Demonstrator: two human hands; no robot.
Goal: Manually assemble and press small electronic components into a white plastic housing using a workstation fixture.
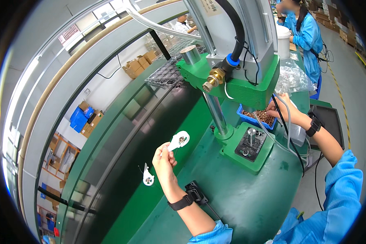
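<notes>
- Far left, on the dark conveyor belt (122, 162): one white flat part (148, 177) lies alone, small metal centre showing, a thin wire tail at its upper end. It reads as a piece already put down.
- Left hand (163, 160): raised over the belt's edge, wrist strap with a coiled lead trailing back. Thumb and forefinger are pinched on the narrow end of a second white flat part (179, 140); the remaining fingers curl in loosely. The part's round end, with its metal centre, points up and to the right, clear of belt and table.
- Centre: green press (248, 87), column and ram up, brass fitting and black hose at the front. Its fixture plate (251, 145) below shows an upright pin and nothing seated on it that I can make out.
- Right hand (279, 109): reaching into the blue bin (259, 118) of small brown parts behind the press. Fingertips dip among the pieces; I cannot tell whether they are closed on one.
- Judgement on progress: one piece set on the belt, another in hand, the fixture not yet loaded. Loading and pressing appear to remain.
</notes>
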